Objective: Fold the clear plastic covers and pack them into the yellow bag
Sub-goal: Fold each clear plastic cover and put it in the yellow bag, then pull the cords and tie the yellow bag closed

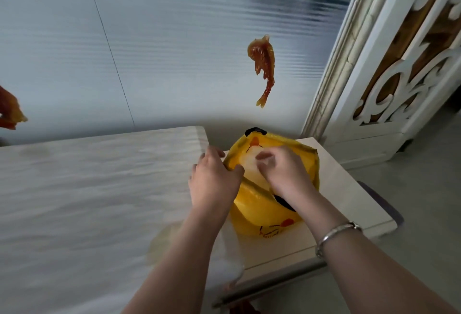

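Left hand (214, 176): grips the near-left rim of the yellow bag (262, 211), thumb hooked over the edge, holding the mouth open.
Right hand (282, 171): fingers curled down into the mouth, pressing on and seemingly pinching a folded clear plastic cover (249, 166); the exact hold is blurred.
Yellow bag: stands on a small lower counter (349, 189), just beside the larger white counter (87, 189). Cartoon face printed on its side.
Folded clear plastic cover: pale, partly inside the bag's mouth, top still showing.
Handling note, as judgement: keep the rim taut with the left hand, push the fold flat and straight down so it does not spring open, and steady the light bag against tipping.
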Motion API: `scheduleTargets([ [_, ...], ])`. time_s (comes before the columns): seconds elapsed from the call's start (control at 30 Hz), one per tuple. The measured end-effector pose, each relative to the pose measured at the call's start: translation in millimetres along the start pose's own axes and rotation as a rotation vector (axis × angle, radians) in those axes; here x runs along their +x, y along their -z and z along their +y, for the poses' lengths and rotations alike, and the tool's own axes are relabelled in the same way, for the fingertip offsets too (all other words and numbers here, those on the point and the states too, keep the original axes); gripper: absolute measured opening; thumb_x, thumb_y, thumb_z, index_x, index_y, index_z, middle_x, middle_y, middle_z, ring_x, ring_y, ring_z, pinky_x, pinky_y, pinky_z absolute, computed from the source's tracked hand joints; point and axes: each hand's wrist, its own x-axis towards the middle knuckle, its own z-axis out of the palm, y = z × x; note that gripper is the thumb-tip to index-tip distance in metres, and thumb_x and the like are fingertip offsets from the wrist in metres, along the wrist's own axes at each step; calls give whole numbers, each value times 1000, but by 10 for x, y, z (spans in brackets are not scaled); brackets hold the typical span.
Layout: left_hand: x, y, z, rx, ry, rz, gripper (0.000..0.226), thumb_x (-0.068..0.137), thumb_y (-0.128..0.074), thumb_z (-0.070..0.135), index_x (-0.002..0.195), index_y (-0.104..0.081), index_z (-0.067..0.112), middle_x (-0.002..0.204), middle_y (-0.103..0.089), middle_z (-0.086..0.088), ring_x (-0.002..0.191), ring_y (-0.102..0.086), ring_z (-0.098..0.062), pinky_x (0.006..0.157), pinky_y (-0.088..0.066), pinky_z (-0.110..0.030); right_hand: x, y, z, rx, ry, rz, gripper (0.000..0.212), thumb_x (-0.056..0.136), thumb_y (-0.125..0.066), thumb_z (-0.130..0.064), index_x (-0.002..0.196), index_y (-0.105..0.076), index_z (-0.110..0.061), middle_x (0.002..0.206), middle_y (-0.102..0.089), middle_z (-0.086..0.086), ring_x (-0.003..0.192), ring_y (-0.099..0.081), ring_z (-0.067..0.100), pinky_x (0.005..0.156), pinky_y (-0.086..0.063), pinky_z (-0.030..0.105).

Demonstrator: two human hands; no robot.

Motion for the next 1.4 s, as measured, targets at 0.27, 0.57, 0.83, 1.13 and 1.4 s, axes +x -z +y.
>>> scheduleTargets([
  [0.27, -51, 111, -13, -190, -87, 21, 15, 80, -61, 4, 85, -61, 18, 74, -53, 13, 68, -50, -2, 51, -38, -2, 164, -306, 142, -418, -161, -319, 29, 97, -45, -28, 118, -64, -25, 124, -57, 5, 117, -49, 30, 96, -43, 40],
  [0.57, -104, 206, -9, -201, -139, 55, 18, 82, -63, 12, 98, -61, 18, 100, -55, 2, 77, -52, -7, 52, -37, -5, 139, -166, -32, -355, -99, -207, 34, 98, -41, -22, 123, -64, -20, 131, -55, 6, 120, -49, 29, 100, -44, 41],
  [0.83, -247, 226, -22, -196, -195, 33, 26, 85, -58, 10, 106, -64, 24, 111, -50, 2, 108, -51, -25, 90, -48, -36, -333, 516, -218, -59, -1, -92, 35, 88, -45, -1, 100, -70, -24, 130, -53, -2, 116, -52, 19, 89, -44, 30],
  [1.13, -308, 206, -39, -80, -267, -107, 29, 74, -67, 10, 97, -61, 26, 120, -50, 4, 115, -45, -21, 83, -35, -23, -614, 735, -146, -353, -31, -513, 39, 74, -63, -21, 109, -56, -36, 117, -56, -1, 110, -53, 27, 90, -49, 38],
  [1.4, -242, 204, -54, -126, -301, -33, 15, 80, -70, 11, 79, -61, 23, 100, -59, 6, 93, -51, -9, 62, -33, -2, -521, 718, -92, -325, 58, -236, 21, 84, -56, -7, 86, -60, -28, 91, -60, -6, 85, -58, 19, 66, -49, 33],
])
